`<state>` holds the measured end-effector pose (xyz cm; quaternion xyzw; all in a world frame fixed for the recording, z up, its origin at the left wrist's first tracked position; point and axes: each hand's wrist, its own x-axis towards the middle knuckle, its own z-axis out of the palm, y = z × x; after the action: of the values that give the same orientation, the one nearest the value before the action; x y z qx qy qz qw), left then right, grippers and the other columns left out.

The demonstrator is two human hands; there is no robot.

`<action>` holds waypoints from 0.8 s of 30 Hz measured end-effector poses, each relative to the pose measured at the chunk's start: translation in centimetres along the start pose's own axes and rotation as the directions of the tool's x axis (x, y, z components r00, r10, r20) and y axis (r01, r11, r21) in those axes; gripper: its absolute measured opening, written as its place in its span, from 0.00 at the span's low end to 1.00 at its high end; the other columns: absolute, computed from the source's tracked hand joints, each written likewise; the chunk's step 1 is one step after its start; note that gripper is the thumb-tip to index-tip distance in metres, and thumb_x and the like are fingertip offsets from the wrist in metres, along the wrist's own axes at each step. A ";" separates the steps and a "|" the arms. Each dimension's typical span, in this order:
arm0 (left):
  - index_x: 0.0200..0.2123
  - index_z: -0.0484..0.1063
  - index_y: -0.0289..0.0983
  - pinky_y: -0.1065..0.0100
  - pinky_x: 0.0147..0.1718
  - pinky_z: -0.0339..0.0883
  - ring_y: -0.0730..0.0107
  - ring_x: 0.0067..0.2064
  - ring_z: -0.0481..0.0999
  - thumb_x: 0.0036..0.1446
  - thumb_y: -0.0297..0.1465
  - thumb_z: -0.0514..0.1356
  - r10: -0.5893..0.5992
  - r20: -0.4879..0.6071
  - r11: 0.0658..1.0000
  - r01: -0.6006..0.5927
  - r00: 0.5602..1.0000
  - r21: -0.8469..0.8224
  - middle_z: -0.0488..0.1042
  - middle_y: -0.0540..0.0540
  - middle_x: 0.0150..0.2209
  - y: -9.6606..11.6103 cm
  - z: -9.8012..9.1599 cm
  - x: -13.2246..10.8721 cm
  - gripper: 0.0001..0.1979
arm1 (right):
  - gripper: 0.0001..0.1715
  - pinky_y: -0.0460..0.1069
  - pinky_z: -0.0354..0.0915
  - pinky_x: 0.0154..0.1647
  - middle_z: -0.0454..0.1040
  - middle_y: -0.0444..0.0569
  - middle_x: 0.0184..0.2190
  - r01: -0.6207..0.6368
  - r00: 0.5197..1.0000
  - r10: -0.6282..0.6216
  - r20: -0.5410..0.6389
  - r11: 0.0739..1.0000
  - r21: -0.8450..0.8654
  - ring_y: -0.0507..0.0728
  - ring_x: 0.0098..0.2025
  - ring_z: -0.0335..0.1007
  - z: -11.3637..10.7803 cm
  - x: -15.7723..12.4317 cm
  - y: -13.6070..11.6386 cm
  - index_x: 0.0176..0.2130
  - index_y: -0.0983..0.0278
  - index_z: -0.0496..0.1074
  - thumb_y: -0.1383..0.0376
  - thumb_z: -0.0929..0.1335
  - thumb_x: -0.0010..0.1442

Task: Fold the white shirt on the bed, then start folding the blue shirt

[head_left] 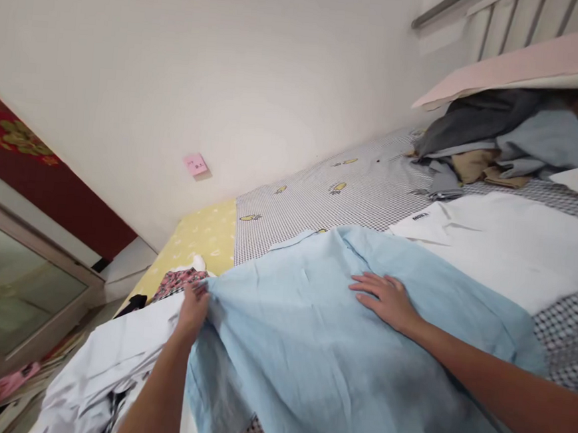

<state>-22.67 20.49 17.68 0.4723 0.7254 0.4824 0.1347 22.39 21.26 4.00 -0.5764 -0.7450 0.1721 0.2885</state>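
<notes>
A light blue shirt (300,324) lies spread over the bed, wrinkled, its lower part running out of the frame toward me. My left hand (194,306) is closed on the shirt's left edge, pulling the cloth into folds there. Flat on the upper right of the same shirt rests my right hand (385,299), fingers stretched out and holding nothing. Beside my left forearm is a heap of white clothing (108,356). A white garment with a small dark label (507,240) lies to the right, partly under the shirt.
The bed has a checked sheet (294,210) and a yellow section (208,230). Grey and tan clothes (515,134) are piled under a pink board-like sheet (531,69). A pink note (195,164) is on the wall. A patterned red cloth (176,281) lies near my left hand.
</notes>
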 end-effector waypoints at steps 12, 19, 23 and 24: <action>0.64 0.64 0.41 0.42 0.68 0.50 0.54 0.64 0.70 0.59 0.30 0.56 0.015 0.336 0.974 -0.089 0.942 0.207 0.75 0.36 0.61 -2.7 3.3 -14.2 0.29 | 0.29 0.70 0.51 0.66 0.66 0.46 0.68 0.053 0.998 -0.056 0.006 0.907 -0.417 0.66 0.70 0.57 0.5 -0.6 -2.0 0.65 0.50 0.68 0.57 0.56 0.69; 0.46 0.72 0.38 0.55 0.44 0.75 0.59 0.36 0.81 0.62 0.50 0.52 -0.332 -0.272 0.943 0.306 0.903 -0.135 0.80 0.43 0.35 -10.0 -1.9 -30.1 0.23 | 0.30 0.71 0.52 0.64 0.68 0.52 0.67 0.073 0.993 -0.110 -0.051 0.877 -0.474 0.67 0.67 0.60 1.2 -1.1 -1.0 0.64 0.55 0.68 0.56 0.54 0.71; 0.40 0.74 0.37 0.49 0.50 0.73 0.50 0.47 0.80 0.57 0.55 0.53 -0.406 -0.126 0.914 0.404 0.905 -0.038 0.79 0.36 0.42 -13.0 -0.5 -34.9 0.27 | 0.30 0.71 0.52 0.64 0.68 0.52 0.66 0.082 0.991 -0.121 -0.048 0.870 -0.486 0.66 0.66 0.61 1.0 -1.4 -0.9 0.64 0.57 0.68 0.56 0.53 0.71; 0.40 0.75 0.37 0.48 0.54 0.71 0.49 0.51 0.78 0.55 0.55 0.56 -0.392 -0.086 0.920 0.391 0.916 -0.031 0.78 0.35 0.44 -13.2 0.2 -35.2 0.27 | 0.30 0.71 0.52 0.64 0.68 0.53 0.66 0.085 0.992 -0.122 -0.044 0.868 -0.490 0.66 0.66 0.61 0.9 -1.4 -1.0 0.64 0.58 0.68 0.56 0.53 0.72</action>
<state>-11.61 -9.28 -2.53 0.2942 0.8074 0.4714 0.1986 21.31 19.69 3.50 -0.5957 -0.7829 -0.0579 0.1702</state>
